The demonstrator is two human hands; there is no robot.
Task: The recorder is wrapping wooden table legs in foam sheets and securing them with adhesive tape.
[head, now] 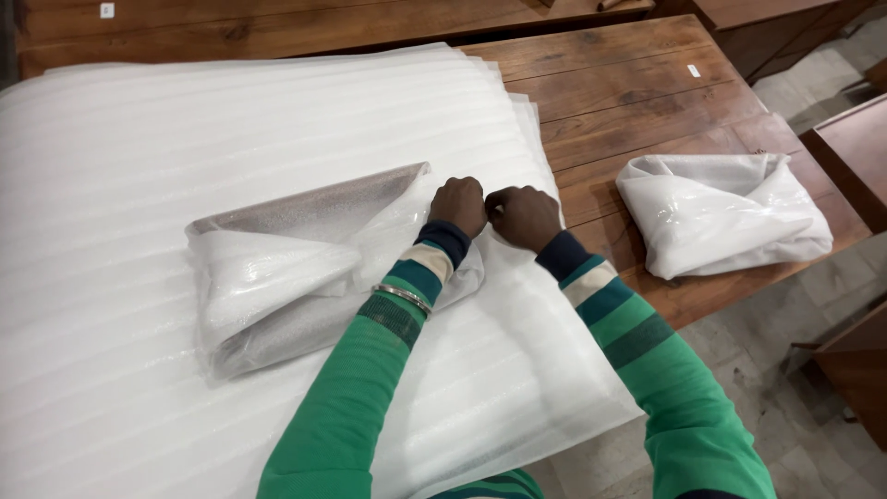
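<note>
Foam wrap end, seemingly pinched by clenched hands, stays hidden.

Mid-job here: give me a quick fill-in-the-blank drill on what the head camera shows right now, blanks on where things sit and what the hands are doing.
1. Both the left hand and the right hand are closed into ____ at the right end of the half-wrapped bundle.
2. That bundle lies on a stack of white ____ sheets.
3. The finished wrapped parcel rests directly on the ____ table, to the bundle's right.
4. A metal bangle circles the ____ wrist.

Missing words: fists; foam; wooden; left
</note>
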